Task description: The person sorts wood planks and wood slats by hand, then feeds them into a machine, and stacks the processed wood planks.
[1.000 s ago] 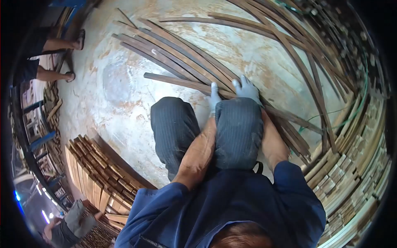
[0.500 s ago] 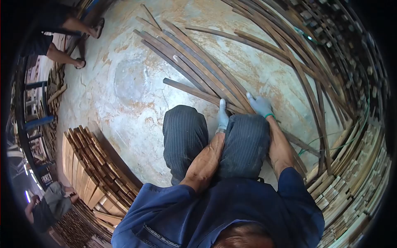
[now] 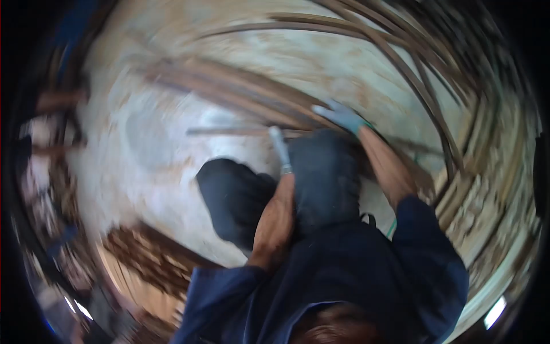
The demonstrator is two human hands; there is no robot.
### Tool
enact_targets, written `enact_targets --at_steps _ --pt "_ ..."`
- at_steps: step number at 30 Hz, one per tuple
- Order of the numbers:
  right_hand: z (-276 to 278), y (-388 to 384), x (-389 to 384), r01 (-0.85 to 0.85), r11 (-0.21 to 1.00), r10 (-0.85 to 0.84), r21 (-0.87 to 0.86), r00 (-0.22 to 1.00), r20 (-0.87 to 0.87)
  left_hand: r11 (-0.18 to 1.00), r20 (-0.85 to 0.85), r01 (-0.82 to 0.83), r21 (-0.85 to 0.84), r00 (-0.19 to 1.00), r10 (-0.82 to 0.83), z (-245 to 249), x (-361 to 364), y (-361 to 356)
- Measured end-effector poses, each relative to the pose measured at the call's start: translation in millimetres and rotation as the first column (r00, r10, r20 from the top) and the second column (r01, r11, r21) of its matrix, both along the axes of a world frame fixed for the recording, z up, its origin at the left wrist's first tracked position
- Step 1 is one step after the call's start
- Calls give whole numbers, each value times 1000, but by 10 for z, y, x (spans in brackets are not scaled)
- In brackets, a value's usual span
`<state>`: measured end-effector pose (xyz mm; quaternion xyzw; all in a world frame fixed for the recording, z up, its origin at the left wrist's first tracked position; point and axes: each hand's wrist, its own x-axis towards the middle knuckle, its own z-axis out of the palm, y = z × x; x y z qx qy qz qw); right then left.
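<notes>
Several long brown wooden strips (image 3: 240, 86) lie side by side on the floor, slanting down toward my knees. My right hand (image 3: 342, 116), in a pale glove with a green cuff, grips their far edge, thumb side on top. My left hand (image 3: 279, 146), also gloved, is closed at the near edge beside my knee, its thumb pointing up; the knee hides part of its fingers. A separate thin strip (image 3: 223, 132) reaches out to the left by my left hand. Motion blurs the strips and both hands.
More long strips (image 3: 378, 43) lie across the floor at upper right. Stacked wood (image 3: 492, 189) lines the right side. Another wood stack (image 3: 152, 258) stands at lower left. Blurred racks and piled wood (image 3: 60, 189) are along the left edge.
The view has swung, and blur has set in. The bundle lies flatter across the view, its strips closer together. Both hands remain at it, now farther apart. Other people's legs at upper left are gone.
</notes>
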<state>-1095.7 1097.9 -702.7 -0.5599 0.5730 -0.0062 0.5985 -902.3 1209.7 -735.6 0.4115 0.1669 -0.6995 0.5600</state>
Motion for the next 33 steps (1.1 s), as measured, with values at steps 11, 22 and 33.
enact_targets --at_steps 11,22,33 --pt "-100 -104 632 15 955 -85 -295 970 -227 990 688 124 -62 725 -48 592 287 -634" --pt "-447 -391 730 -172 971 167 -166 985 -46 995 653 -26 -92 753 80 504 75 -628" --pt "-283 -202 539 -38 993 11 111 972 236 962 278 -271 -29 922 268 -458 414 -465"
